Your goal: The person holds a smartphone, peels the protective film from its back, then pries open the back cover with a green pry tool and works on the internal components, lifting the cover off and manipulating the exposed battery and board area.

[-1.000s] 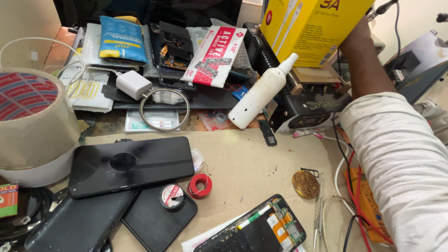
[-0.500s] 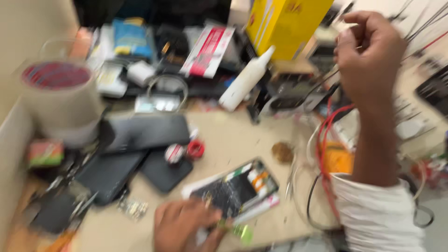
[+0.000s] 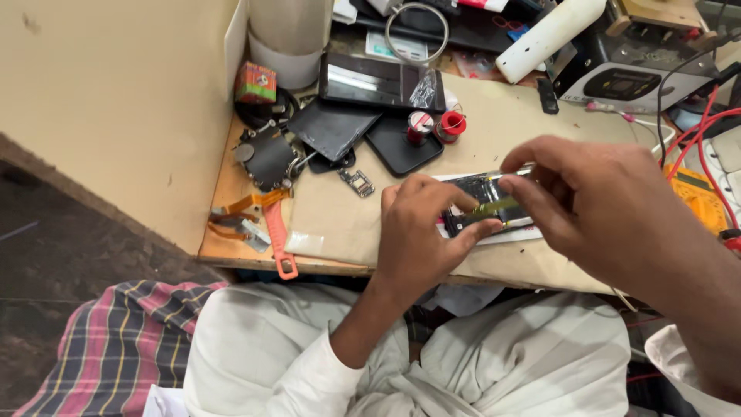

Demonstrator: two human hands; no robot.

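Note:
An opened phone [image 3: 485, 207] with its circuit board bare lies on a white sheet near the front edge of the workbench [image 3: 340, 224]. My left hand [image 3: 423, 235] presses on the phone's left end, thumb on its lower edge. My right hand [image 3: 590, 202] comes over the phone from the right and pinches a thin metal tool [image 3: 519, 171] between thumb and fingers above the board. The tool's tip is hidden behind my fingers.
Dark phone back covers [image 3: 332, 127] and a black phone [image 3: 380, 81] lie at the back left, with two small red spools [image 3: 451, 125]. A white bottle [image 3: 548, 35], a tape roll [image 3: 292, 31], red wires [image 3: 698, 123], an orange strap [image 3: 278, 235] and a yellow meter [image 3: 698, 197] crowd the bench.
The view has tilted down toward my lap. My right hand came down from the wires at the back right to the phone. My left hand stays on the phone.

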